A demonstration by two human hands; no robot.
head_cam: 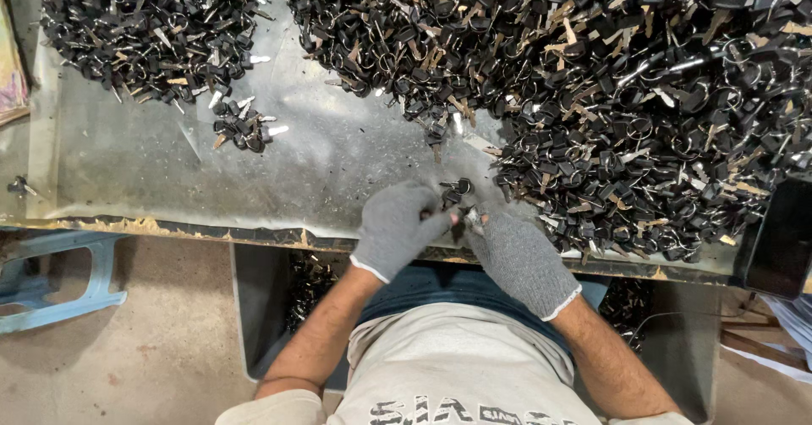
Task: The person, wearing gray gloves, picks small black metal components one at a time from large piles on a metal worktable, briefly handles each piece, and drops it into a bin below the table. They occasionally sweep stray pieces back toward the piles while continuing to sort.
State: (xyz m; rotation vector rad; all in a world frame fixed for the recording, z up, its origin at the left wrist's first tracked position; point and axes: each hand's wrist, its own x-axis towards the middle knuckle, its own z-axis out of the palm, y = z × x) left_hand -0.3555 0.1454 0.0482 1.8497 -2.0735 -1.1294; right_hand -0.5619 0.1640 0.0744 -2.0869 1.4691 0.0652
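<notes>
Small black-headed metal keys on a ring (458,193), held at the near edge of the grey sheet-covered table (152,171), pinched closed between grey-gloved left hand (397,229) and right hand (518,256); best kept low, beside the large key heap (643,95).

Surface (152,163): grey metal sheet, scuffed, worn front edge w/ chipped yellowish paint. Floor (152,366) bare concrete, dusty tan. Light-blue plastic stool (59,281) at left, partly under surface. Grey metal bin (254,307) below the front edge, dark inside. Wooden slats (761,345) at lower right. Light even, soft, no hard shadows.
</notes>
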